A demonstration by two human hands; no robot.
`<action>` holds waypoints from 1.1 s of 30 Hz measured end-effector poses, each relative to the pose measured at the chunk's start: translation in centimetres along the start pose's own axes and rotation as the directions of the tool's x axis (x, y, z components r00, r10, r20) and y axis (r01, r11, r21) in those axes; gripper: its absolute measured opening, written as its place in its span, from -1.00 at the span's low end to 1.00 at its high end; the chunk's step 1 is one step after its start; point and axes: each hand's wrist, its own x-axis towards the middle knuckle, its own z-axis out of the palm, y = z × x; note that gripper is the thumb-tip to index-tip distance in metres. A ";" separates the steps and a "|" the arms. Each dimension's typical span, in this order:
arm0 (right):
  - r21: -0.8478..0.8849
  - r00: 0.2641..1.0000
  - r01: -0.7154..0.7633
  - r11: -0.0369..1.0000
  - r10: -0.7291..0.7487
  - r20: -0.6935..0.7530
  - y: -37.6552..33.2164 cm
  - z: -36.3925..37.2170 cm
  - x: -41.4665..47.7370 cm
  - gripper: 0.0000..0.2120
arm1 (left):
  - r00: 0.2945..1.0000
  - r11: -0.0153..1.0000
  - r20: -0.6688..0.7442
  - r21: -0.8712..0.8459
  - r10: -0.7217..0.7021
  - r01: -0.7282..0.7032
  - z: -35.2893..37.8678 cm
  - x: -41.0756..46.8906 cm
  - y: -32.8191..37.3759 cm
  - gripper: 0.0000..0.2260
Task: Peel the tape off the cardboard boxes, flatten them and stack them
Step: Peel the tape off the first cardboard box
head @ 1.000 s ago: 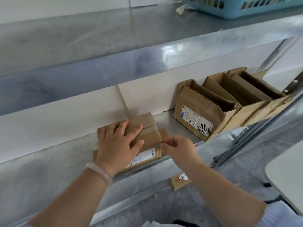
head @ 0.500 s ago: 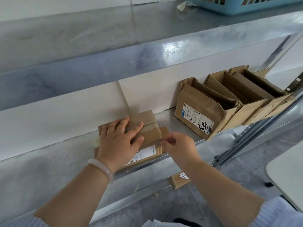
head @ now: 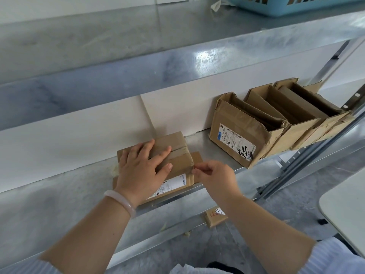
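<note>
Hardly anything's moved vs a sec ago: both hands sit where they were, right fingertips maybe a touch tighter to the box edge.

Nearest me is the left wrist w/ a pale bracelet [head: 120, 200]. Past it the left hand [head: 141, 171] lies flat on the box [head: 171, 139], fingers straight & spread, pressing down, gripping nothing. Just to its right is the right hand [head: 216, 178]. Thumb + forefinger pinch the end of the tape [head: 181, 153] at the box's right edge, other fingers curled. Can't tell how much tab is lifted.

Box is sealed and sits on a flat cardboard piece [head: 197, 158] at the front of the metal shelf [head: 199, 143].

Step in hand, imo: starting the peel. To do it well I'd hold the left palm's weight on so the box can't slide. I'd get a proper tab first, then draw the tape back low along the seam, slow & steady, so it comes off in one strip w/o tearing. Left fingers lie across the tape line, so they'd need to shift as the peel reaches them.

Further back right, open boxes [head: 239, 133] stand in a row, not yet flattened. Above, a blue basket [head: 296, 6] sits on the upper shelf.
</note>
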 end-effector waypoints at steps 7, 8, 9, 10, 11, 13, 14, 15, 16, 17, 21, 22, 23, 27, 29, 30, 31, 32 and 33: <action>-0.309 0.987 0.148 0.939 -0.158 -0.005 -0.5 0.6 0.3 -0.91 | 1.000 1.000 0.009 0.005 -0.003 0.003 0.0 0.1 0.2 -0.46; -0.334 0.985 0.162 0.929 -0.169 0.008 -0.5 0.6 0.3 -0.90 | 1.000 1.000 0.008 0.007 -0.004 0.004 0.0 0.1 0.2 -0.46; -0.355 0.983 0.177 0.918 -0.182 0.020 -0.4 0.7 0.3 -0.90 | 1.000 1.000 0.007 0.009 -0.005 0.005 0.0 0.1 0.2 -0.46; -0.370 0.980 0.192 0.909 -0.196 0.027 -0.5 0.8 0.3 -0.89 | 1.000 1.000 0.005 0.013 -0.006 0.006 -0.1 0.1 0.2 -0.45; -0.378 0.978 0.202 0.904 -0.207 0.028 -0.6 0.8 0.3 -0.89 | 1.000 1.000 0.004 0.017 -0.006 0.006 -0.1 0.1 0.2 -0.45; -0.377 0.977 0.208 0.902 -0.211 0.035 -0.8 0.8 0.4 -0.89 | 1.000 1.000 -0.001 0.016 -0.004 0.004 -0.1 0.2 0.2 -0.46; -0.375 0.978 0.207 0.904 -0.203 0.051 -0.9 0.7 0.4 -0.89 | 1.000 1.000 -0.002 0.013 -0.002 0.002 -0.1 0.2 0.1 -0.46; -0.378 0.979 0.206 0.903 -0.192 0.073 -1.0 0.5 0.5 -0.89 | 1.000 1.000 -0.002 0.012 0.000 0.000 -0.1 0.2 0.1 -0.46; -0.386 0.978 0.207 0.899 -0.184 0.097 -1.2 0.3 0.6 -0.88 | 1.000 1.000 0.000 0.013 0.001 -0.001 -0.1 0.2 0.1 -0.46; -0.397 0.977 0.211 0.893 -0.178 0.117 -1.3 0.1 0.7 -0.88 | 1.000 1.000 0.001 0.010 0.000 0.000 -0.1 0.2 0.1 -0.46; -0.346 0.981 0.145 0.927 -0.089 0.173 -1.9 -0.8 1.1 -0.87 | 1.000 1.000 0.003 0.007 -0.006 0.006 0.0 0.2 0.0 -0.46; -0.298 0.979 0.098 0.950 -0.039 0.199 -2.0 -1.1 1.1 -0.86 | 1.000 1.000 0.003 0.017 -0.004 0.004 0.0 0.2 0.0 -0.46; -0.223 0.972 0.040 0.974 0.013 0.233 -2.1 -1.4 1.2 -0.85 | 1.000 1.000 0.003 0.022 -0.002 0.002 0.0 0.2 0.0 -0.47; 0.304 0.944 -0.222 0.926 0.127 0.304 -2.8 -2.5 1.6 -0.84 | 1.000 1.000 0.019 0.002 0.005 -0.005 0.0 0.1 -0.2 -0.47; 0.347 0.959 -0.227 0.910 0.146 0.244 -3.2 -2.6 2.1 -0.85 | 0.999 1.000 0.033 0.002 0.008 -0.008 -0.1 0.1 -0.2 -0.46; 0.314 0.967 -0.210 0.926 0.149 0.207 -3.4 -2.5 2.3 -0.85 | 0.999 1.000 0.038 0.000 0.009 -0.009 -0.1 0.1 -0.2 -0.46; 0.293 0.974 -0.192 0.937 0.146 0.171 -3.5 -2.4 2.4 -0.86 | 0.999 1.000 0.042 -0.001 0.011 -0.011 -0.2 0.1 -0.3 -0.45; 0.303 0.979 -0.184 0.935 0.149 0.137 -3.7 -2.2 2.6 -0.86 | 0.999 1.000 0.043 -0.001 0.014 -0.014 -0.2 0.1 -0.3 -0.45; 0.331 0.982 -0.180 0.926 0.154 0.106 -3.7 -2.1 2.8 -0.87 | 0.999 1.000 0.043 -0.002 0.018 -0.018 -0.3 0.1 -0.3 -0.45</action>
